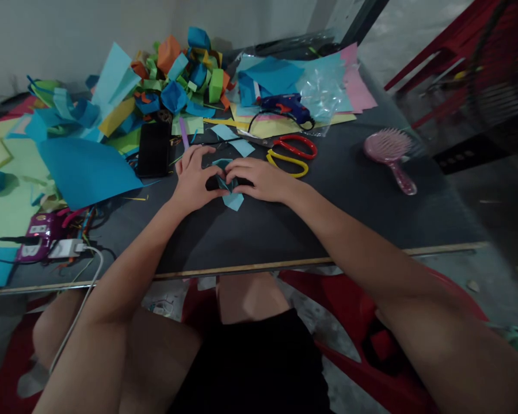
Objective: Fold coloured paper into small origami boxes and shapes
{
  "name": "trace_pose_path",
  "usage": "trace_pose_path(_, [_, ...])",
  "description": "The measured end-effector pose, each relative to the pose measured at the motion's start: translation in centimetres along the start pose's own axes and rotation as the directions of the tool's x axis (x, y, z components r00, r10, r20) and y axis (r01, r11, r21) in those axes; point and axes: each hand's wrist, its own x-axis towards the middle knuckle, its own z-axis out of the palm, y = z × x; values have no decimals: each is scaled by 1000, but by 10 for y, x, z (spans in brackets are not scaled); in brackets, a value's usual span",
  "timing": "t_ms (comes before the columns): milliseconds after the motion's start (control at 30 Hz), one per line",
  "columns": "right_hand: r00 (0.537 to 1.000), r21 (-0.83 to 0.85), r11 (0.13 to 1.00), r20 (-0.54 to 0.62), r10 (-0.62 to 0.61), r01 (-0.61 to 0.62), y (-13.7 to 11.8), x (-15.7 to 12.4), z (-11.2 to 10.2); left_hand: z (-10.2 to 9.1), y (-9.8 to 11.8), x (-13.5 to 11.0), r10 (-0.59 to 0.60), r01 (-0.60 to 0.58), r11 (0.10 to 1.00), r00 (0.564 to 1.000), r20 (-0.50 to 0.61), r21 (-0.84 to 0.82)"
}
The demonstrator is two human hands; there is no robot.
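Observation:
A small piece of light blue folded paper [233, 200] lies on the dark table between my hands, its middle partly hidden by fingers. My left hand [195, 179] curves round its left side, thumb and fingertips closed on the paper's edge. From the right, my right hand [261, 179] pinches the same piece, its fingertips meeting those of the left. Just beyond the fingers rests a flat light blue paper strip [233, 140]. Scissors with red and yellow handles [291, 155] lie beside my right hand, and a black phone [153, 149] is left of my left hand.
Folded colored paper pieces [185, 75] are heaped at the back. A blue glue gun [287, 108] lies on paper sheets and plastic. At right is a pink hairbrush [391, 149]; at left, a purple power strip [43, 236] with cables. The table's front edge [242, 268] is near my forearms.

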Motion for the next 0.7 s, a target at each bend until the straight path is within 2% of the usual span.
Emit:
trace_pose_path(100, [999, -43, 999, -32, -15, 14, 3, 1, 5, 0, 2, -1, 29, -28, 999, 999, -18, 25])
trace_pose_path(267, [996, -10, 1000, -92, -14, 13, 9, 4, 15, 3, 4, -2, 65, -59, 995, 995, -74, 77])
trace_pose_path(500, [988, -78, 993, -134, 79, -90, 2, 6, 18, 2, 5, -2, 125, -110, 985, 985, -116, 133])
trace_pose_path(567, [986, -125, 987, -141, 84, -102, 1, 5, 16, 1, 6, -1, 129, -117, 985, 987, -93, 128])
trace_pose_path(700, [990, -163, 981, -115, 82, -101, 2, 2, 13, 1, 5, 1, 202, -206, 975, 978, 47, 84])
